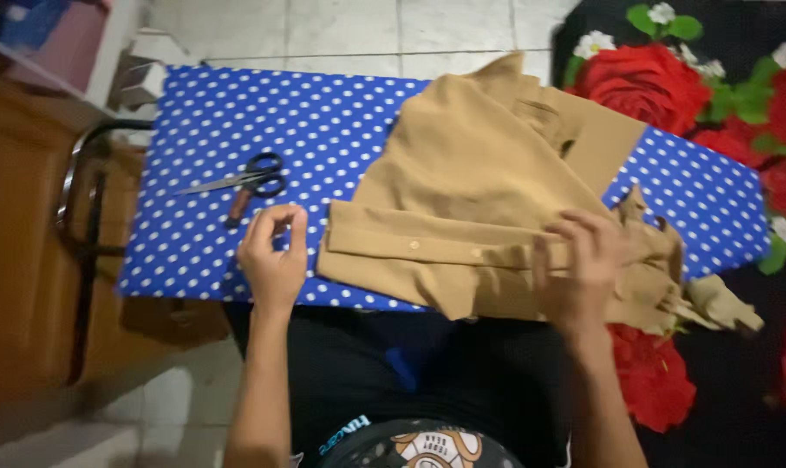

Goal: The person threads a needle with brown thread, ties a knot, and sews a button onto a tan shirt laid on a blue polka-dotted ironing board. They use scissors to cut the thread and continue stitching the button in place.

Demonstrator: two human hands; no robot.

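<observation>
**Two hands at a tan shirt on a dotted board**

Head view. A tan shirt (pixel 488 191) lay folded across a blue board with white dots (pixel 323 113), its buttoned edge running along the near side and a loose end trailing off the board's near right corner. The right hand (pixel 581 269) rested flat on that near edge, fingers curved down and pressing the cloth; whether it pinched a fold or only pressed could not be told. The left hand (pixel 274 256) was raised just left of the shirt, above the board's near edge, thumb and forefinger drawn close together, tips almost meeting, the other fingers curled loosely. Anything held between those tips was too small to make out. It touched neither the shirt nor the board visibly.

Black-handled scissors (pixel 245 179) lay closed on the board, near the left hand but apart from it. A black rug with red roses (pixel 670 78) covered the floor at right; pale tiles (pixel 341 26) showed beyond the board. A wooden cabinet (pixel 16 251) stood at left.
</observation>
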